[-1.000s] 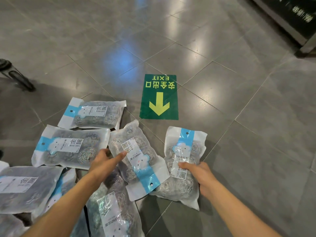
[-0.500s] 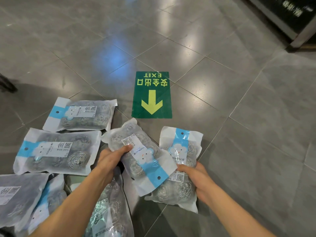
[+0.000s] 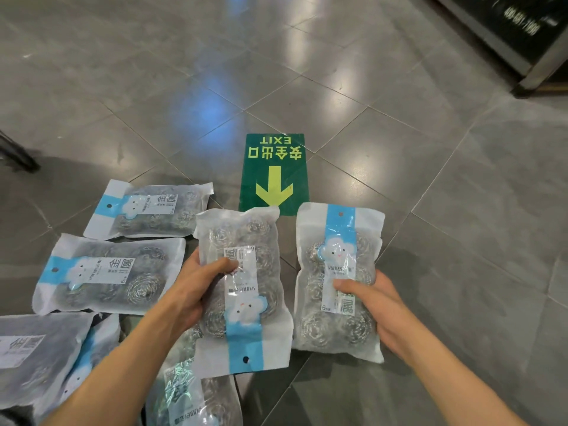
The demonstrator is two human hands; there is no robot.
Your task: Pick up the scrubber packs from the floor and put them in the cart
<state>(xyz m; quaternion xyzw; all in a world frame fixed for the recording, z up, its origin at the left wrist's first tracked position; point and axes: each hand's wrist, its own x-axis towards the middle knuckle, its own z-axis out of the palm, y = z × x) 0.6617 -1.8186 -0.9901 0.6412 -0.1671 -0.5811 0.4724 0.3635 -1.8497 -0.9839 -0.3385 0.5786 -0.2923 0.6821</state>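
a person's left hand (image 3: 196, 281) grips one scrubber pack (image 3: 242, 290), thumb curled over its label, while the right hand (image 3: 373, 305) grips a second pack (image 3: 338, 281) just beside it, both raised above the grey tiled floor (image 3: 461, 241). more packs (image 3: 110, 272) lie flat on the floor to the left and below, some overlapping. a green exit sticker (image 3: 274, 170) with a yellow arrow sits just beyond the held packs.
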